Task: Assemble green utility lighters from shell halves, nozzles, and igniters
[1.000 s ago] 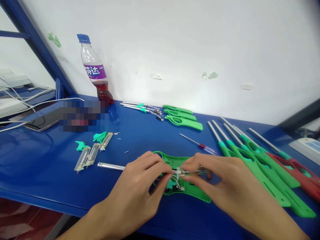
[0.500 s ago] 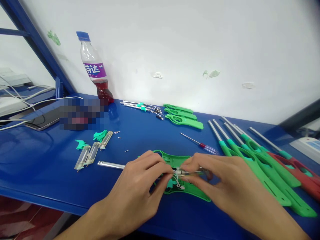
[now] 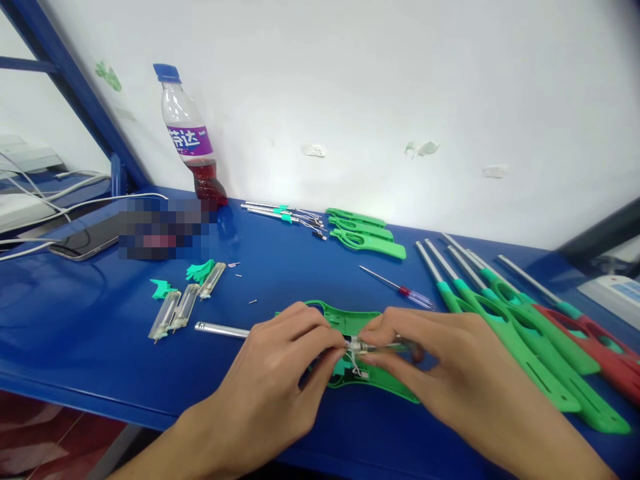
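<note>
While the right grip [image 3: 445, 353] holds a clear tank [image 3: 383, 347] over the green casing [image 3: 350, 322], the left grip [image 3: 285, 360] is pinched together; its object is obscured.

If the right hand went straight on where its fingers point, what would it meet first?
Probably the left hand, just across from the right hand; the depth between them is unclear.

The casing [image 3: 350, 323] beneath both hands [image 3: 285, 360] is coloured green, the desk [image 3: 300, 277] blue. Left of them, the rod [image 3: 221, 330] is finished in silver; beyond, the bottle's label [image 3: 190, 141] is printed purple and white. To their right, green handles [image 3: 555, 367] and red handles [image 3: 600, 363] are collared in teal.
</note>
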{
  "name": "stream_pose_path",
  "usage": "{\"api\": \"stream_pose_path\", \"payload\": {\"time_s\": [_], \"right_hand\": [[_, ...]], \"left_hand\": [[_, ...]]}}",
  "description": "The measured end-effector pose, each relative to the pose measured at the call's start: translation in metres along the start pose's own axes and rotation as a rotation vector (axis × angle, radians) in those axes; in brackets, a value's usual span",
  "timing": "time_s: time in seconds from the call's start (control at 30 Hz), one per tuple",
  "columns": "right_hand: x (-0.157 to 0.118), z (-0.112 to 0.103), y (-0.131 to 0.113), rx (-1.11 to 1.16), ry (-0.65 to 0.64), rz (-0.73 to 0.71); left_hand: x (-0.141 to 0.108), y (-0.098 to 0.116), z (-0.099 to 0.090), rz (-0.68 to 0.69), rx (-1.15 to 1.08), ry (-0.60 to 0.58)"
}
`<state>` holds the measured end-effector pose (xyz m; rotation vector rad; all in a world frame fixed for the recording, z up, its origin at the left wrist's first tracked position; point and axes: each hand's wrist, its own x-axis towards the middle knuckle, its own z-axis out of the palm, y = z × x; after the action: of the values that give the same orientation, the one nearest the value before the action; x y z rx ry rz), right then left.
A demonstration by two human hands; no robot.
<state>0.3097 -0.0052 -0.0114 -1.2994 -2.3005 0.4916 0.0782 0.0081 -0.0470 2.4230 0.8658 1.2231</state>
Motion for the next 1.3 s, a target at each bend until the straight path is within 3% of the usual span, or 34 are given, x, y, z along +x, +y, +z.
{"api": "stream_pose_path", "payload": {"time_s": [0.3, 0.77, 1.3], "right_hand": [[0.001, -0.005, -0.003, 0.071, -0.014, 0.170], [0.003, -0.004, 0.006, -0.015, -0.009, 0.107], [0.003, -0.006, 0.007, -0.065, -0.012, 0.161]], "left_hand": [[0.001, 0.002, 0.000, -0.037, 0.018, 0.000], [0.002, -0.001, 0.001, -0.038, 0.068, 0.002], [0.000, -0.003, 0.002, -0.032, 0.106, -0.004]]}}
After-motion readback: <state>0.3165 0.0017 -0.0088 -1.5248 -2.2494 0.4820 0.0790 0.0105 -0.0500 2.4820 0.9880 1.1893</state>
